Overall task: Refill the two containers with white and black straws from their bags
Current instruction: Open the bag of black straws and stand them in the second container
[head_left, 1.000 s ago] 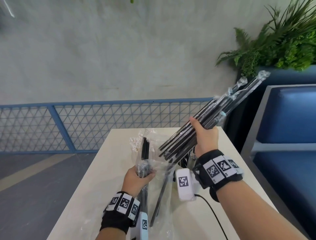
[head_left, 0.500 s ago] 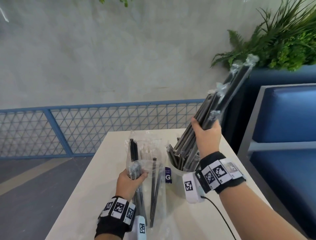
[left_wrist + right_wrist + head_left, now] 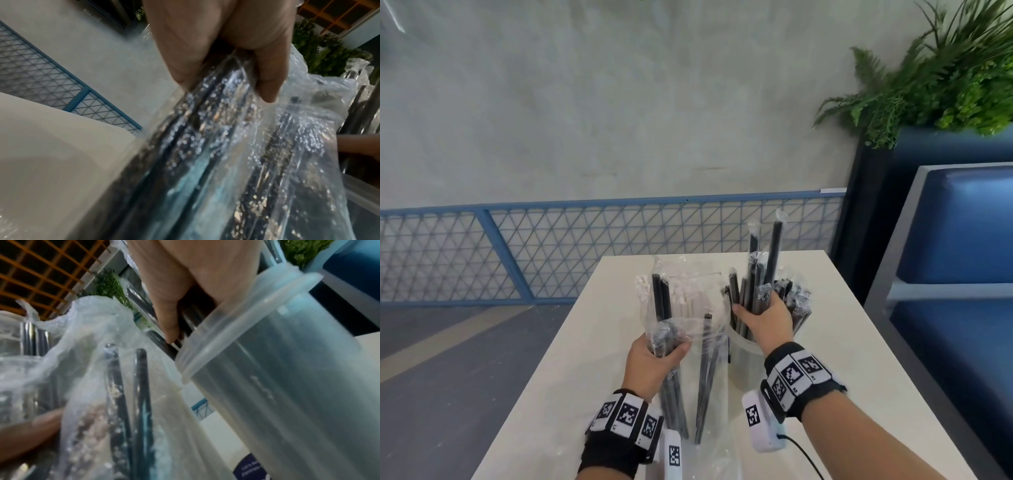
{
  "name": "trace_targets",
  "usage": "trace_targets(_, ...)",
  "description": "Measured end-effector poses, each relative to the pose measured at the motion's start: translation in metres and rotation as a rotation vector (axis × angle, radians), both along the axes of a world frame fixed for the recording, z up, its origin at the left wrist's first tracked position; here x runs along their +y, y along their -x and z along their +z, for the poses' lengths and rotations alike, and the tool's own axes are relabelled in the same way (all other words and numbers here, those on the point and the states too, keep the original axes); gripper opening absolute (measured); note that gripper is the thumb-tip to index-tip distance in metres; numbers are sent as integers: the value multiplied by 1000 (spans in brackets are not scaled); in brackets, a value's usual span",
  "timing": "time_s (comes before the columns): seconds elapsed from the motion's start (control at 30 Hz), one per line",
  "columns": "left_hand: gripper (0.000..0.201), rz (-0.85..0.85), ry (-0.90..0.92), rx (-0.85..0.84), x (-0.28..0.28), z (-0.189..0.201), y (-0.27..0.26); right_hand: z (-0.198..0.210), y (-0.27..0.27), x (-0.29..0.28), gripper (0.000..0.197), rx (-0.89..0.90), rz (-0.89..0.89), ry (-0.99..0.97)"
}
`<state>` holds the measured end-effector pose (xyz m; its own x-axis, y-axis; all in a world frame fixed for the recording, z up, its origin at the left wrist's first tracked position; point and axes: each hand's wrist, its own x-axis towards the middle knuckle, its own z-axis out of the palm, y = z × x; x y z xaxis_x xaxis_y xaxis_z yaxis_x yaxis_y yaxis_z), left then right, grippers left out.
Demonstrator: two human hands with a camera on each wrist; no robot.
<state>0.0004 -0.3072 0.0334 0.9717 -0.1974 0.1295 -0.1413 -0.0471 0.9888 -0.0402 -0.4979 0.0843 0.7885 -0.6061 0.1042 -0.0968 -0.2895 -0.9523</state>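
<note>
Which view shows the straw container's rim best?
Right wrist: the container fills the frame, its rim sharp, with the right hand pushing black straws into it. The head view shows only a sliver of it behind the hand. The left wrist view shows the bag, not the rim.

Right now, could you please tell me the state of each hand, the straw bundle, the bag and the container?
Left hand: gripping the straw bag.
Right hand: gripping the black straw bundle.
Black straw bundle: upright, lower ends inside the container.
Straw bag: open, a few black straws left inside.
Container: upright on the table, lidless.
</note>
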Motion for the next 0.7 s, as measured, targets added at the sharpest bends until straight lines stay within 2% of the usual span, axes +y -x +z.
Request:
trace_targets(0.1,18,-15,23,13,-1,-2,-2,13,0,2,48,-205,-103,59)
trace_targets(0.2,17,-30,21,11,-4,-3,-3,23,-3,0,41,-377,-86,76)
trace_targets(0.23,17,-33,22,10,-4,-4,-3,25,-4,0,35,-375,-69,99)
trace_targets(0.3,16,-31,24,9,-5,-4,-3,20,-8,-2,26,-250,-41,172)
trace_targets(0.4,16,-34,38,15,-7,-4,-3,1,-13,-9,40,-26,14,214)
trace_targets(0.5,16,-43,46,8,-7,-4,-3,-4,-14,-15,38,-4,63,216)
trace_targets(0.6,15,-45,55,-2,-6,-1,0,3,0,-8,53,-255,-30,246)
trace_targets(0.63,15,-44,58,0,-6,-1,1,6,8,-2,56,-375,-119,343)
trace_targets(0.7,16,-33,67,16,-5,-2,1,12,22,12,48,-565,-210,540)
